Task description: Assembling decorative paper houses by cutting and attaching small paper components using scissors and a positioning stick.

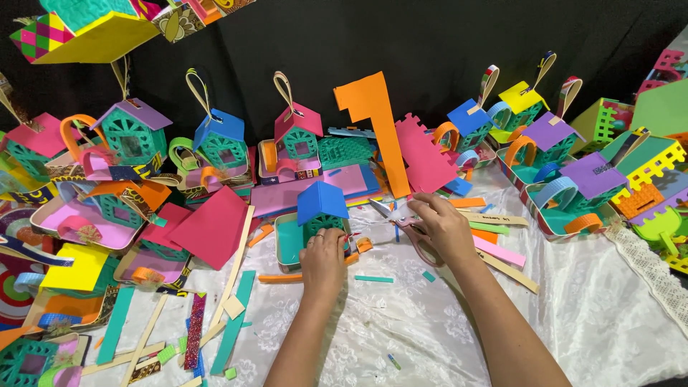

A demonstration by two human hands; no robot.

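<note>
I had my left hand resting with curled fingers against the front of a small teal foam house with a blue roof; it touched the house rather than gripping it fully, and I could not tell whether the fingertips pinched anything. The house stood in a shallow teal tray, directly ahead of that hand.

My right hand was closed around the pink handles of a pair of scissors, whose blades stood open and pointed left, toward the house, just beside my left hand's knuckles. Both hands worked over a white lace tablecloth.

Beyond my right hand an orange foam cutout leaned against the black backdrop, with a pink notched foam sheet just beside it. To the right of my right wrist lay loose foam strips in pink, orange and tan. Left of my left hand lay a magenta foam square, and beyond both hands stood a row of finished foam houses with ribbon loops.
</note>
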